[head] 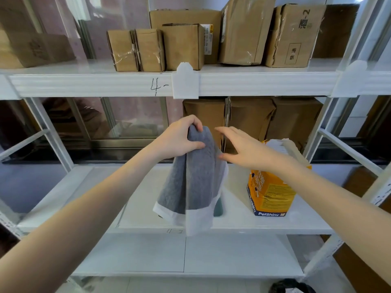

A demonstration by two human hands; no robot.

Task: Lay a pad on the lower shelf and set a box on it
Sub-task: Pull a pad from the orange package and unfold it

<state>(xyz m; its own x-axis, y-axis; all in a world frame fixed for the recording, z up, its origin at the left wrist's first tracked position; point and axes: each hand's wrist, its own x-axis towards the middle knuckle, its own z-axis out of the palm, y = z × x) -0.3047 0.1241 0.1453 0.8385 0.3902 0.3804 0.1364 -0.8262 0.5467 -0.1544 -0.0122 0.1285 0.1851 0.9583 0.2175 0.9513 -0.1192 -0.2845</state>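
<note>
A grey pad (190, 178) with a white border hangs folded in front of the middle shelf (237, 220), pinched at its top by my left hand (179, 138). My right hand (241, 146) is beside the pad's upper right edge, fingers spread, thumb touching or nearly touching the fabric. An orange PetShiny box (268, 195) with an open top stands on the middle shelf, partly behind my right forearm. The lower shelf (190, 254) lies bare below. A dark teal object (219, 207) peeks out behind the pad's bottom.
Several cardboard boxes (184, 45) line the top shelf, marked "4-" on its front beam. More brown boxes (273, 119) stand at the back right of the middle shelf. White uprights (317, 144) frame the bay. A dark object (292, 287) sits on the floor at bottom right.
</note>
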